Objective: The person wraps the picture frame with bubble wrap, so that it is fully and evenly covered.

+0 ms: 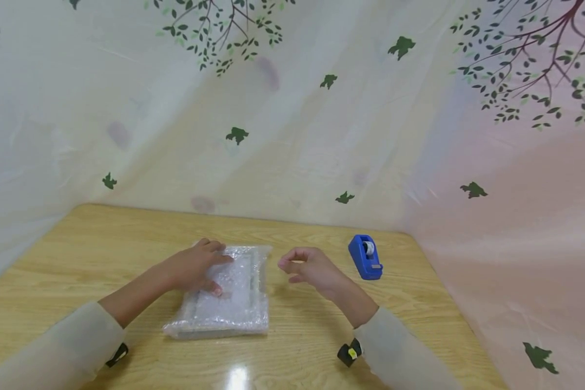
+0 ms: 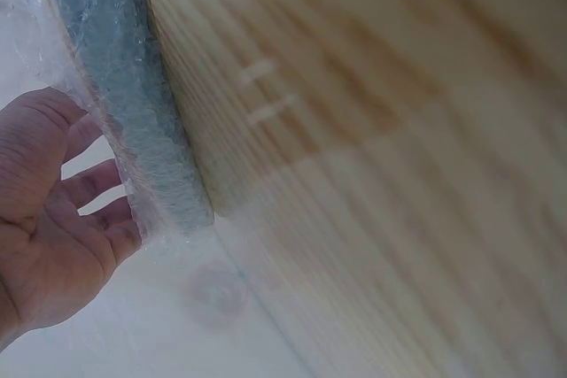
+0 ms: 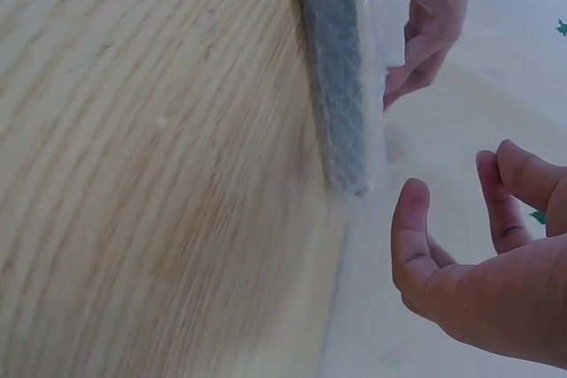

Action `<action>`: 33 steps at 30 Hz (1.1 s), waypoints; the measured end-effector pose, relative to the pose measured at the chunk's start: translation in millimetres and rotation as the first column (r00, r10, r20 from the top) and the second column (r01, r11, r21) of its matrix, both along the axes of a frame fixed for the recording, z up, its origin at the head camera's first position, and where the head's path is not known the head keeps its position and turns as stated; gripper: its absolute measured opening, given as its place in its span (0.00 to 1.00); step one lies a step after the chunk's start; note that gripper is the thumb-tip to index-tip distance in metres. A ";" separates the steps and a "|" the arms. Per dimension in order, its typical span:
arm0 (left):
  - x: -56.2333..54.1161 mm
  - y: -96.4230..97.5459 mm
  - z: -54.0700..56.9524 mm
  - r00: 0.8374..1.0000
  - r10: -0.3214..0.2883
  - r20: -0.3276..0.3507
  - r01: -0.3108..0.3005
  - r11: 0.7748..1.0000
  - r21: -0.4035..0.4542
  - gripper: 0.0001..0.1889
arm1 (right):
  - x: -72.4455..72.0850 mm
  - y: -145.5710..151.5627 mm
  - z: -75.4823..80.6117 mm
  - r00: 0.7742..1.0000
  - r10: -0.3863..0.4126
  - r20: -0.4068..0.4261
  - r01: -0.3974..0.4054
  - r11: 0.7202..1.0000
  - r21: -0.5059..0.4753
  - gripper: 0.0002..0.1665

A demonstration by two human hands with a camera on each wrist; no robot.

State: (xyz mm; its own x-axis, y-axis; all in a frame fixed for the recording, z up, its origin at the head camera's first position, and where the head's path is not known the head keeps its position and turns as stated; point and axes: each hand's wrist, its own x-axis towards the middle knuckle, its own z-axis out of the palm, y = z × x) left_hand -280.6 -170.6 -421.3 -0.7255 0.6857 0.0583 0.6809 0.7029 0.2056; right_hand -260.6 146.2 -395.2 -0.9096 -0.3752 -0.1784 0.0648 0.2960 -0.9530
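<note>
A flat, box-shaped package (image 1: 234, 311) wrapped in clear bubble wrap lies on the table, a little left of centre in the head view. My left hand (image 1: 197, 269) rests on its top with fingers and thumb spread. In the left wrist view the left fingers (image 2: 97, 188) lie across the wrap's upper face, and a grey-blue side of the package shows through. My right hand (image 1: 314, 269) is raised just right of the package, apart from it. Its thumb and index fingertips (image 3: 509, 157) meet in a pinch, with a faint clear sliver like tape at them.
A blue tape dispenser (image 1: 365, 257) with a white-cored roll stands to the right, beyond my right hand. Behind the wooden table (image 1: 141, 227) hangs a pale curtain (image 1: 292, 162) printed with leaves and branches. Black straps (image 1: 349, 352) sit at both wrists.
</note>
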 end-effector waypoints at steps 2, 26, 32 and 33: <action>0.0 -0.1 0.0 1.000 -0.003 -0.002 0.003 1.000 0.002 0.38 | -1.0 -5.1 2.1 1.000 0.003 0.004 -0.003 1.000 -0.011 0.12; 1.6 1.4 0.7 0.999 0.023 0.031 -0.023 1.000 0.020 0.39 | -5.8 -68.5 -3.6 1.000 -0.015 0.026 0.015 1.000 -0.002 0.07; 2.2 1.3 0.1 0.999 0.024 0.030 -0.025 0.999 0.025 0.38 | 0.3 -77.1 -5.7 0.999 0.008 0.053 -0.009 1.000 0.018 0.08; 2.1 1.1 0.1 0.999 0.026 0.030 -0.027 0.999 0.024 0.38 | 1.5 -78.0 -6.0 0.998 0.013 0.056 -0.013 1.000 0.016 0.08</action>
State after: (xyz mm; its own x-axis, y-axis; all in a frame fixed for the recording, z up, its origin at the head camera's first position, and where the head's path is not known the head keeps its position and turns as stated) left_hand -278.5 -169.5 -421.3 -0.7451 0.6649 0.0529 0.6555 0.7151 0.2428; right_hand -259.1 68.2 -401.3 -0.8931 -0.3836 -0.2352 0.1141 0.3126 -0.9430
